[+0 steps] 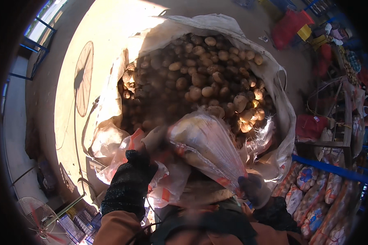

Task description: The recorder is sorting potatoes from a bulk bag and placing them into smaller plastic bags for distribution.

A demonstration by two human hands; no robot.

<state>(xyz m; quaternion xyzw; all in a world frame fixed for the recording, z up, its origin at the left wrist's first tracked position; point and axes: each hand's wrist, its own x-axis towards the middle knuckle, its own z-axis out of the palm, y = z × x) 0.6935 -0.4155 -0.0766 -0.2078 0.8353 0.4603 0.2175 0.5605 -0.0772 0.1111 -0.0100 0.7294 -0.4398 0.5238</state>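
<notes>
A large white bulk sack point(288, 114) holds many brown potatoes point(204, 85). Over its near edge lies a pale translucent woven bag point(204, 151) with red marks, its far end frayed. My right hand point(253, 190), in a dark glove, grips this bag's lower right end. My left hand point(149, 145), also gloved and with a dark fuzzy cuff, is closed on crumpled red-and-white bag material point(167, 185) at the near left; its fingertips are partly hidden.
Filled bags point(310, 200) lie at the lower right beside a blue rail point(333, 167). A red-bladed fan point(41, 220) and blue crates point(73, 222) stand at the lower left. Red items point(290, 28) and metal racks point(335, 122) are at the right.
</notes>
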